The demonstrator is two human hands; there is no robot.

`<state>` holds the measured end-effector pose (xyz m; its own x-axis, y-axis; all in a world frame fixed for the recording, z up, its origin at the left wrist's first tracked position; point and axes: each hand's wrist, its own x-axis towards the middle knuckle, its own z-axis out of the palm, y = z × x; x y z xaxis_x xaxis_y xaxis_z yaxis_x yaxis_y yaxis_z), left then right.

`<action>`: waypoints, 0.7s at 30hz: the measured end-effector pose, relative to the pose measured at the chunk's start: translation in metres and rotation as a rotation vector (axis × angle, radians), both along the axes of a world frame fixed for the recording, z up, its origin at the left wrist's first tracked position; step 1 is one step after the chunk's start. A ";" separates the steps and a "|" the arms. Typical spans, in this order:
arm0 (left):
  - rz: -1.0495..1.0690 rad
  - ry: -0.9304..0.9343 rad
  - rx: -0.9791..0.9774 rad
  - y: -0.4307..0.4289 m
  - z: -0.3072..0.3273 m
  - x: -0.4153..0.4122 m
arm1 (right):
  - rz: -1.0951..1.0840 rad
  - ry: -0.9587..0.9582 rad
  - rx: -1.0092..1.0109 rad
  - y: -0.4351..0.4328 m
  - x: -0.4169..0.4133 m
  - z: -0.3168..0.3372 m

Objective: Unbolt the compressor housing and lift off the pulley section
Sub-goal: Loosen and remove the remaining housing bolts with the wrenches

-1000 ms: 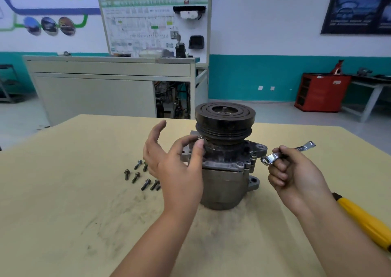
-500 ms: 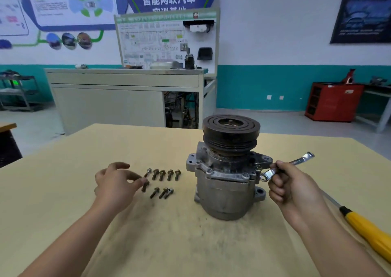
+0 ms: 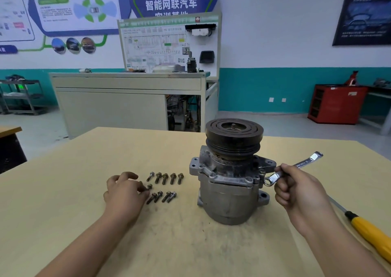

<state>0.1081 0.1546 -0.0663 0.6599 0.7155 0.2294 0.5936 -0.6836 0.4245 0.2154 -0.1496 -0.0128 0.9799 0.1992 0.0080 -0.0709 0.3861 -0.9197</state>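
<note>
Compressor (image 3: 230, 190): stood upright near the middle of the table (image 3: 105, 149), pulley section (image 3: 234, 136) uppermost and not yet lifted; flange thereby exposed all round.
Left hand (image 3: 124, 192): one bolt (image 3: 149, 186) is pinched at the fingertips, low over the table beside the others; judged to be in the course of being set down.
Removed bolts (image 3: 165, 178): laid in two rows left of the compressor, presumably so that none is lost.
Right hand (image 3: 300, 190): closed round the ring spanner (image 3: 296, 166), ring end held just beside the flange, seemingly kept ready.
Screwdriver (image 3: 372, 234): lying at the right edge, untouched.
</note>
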 end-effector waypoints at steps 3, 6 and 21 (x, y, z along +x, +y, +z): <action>-0.003 0.008 0.006 0.000 -0.002 0.000 | 0.000 -0.005 -0.011 0.000 -0.001 0.000; -0.006 -0.021 -0.010 0.000 -0.003 0.001 | -0.009 -0.013 -0.006 0.001 -0.001 0.001; -0.598 -0.549 0.019 -0.110 0.026 0.005 | -0.259 -0.289 -0.007 -0.006 -0.004 0.010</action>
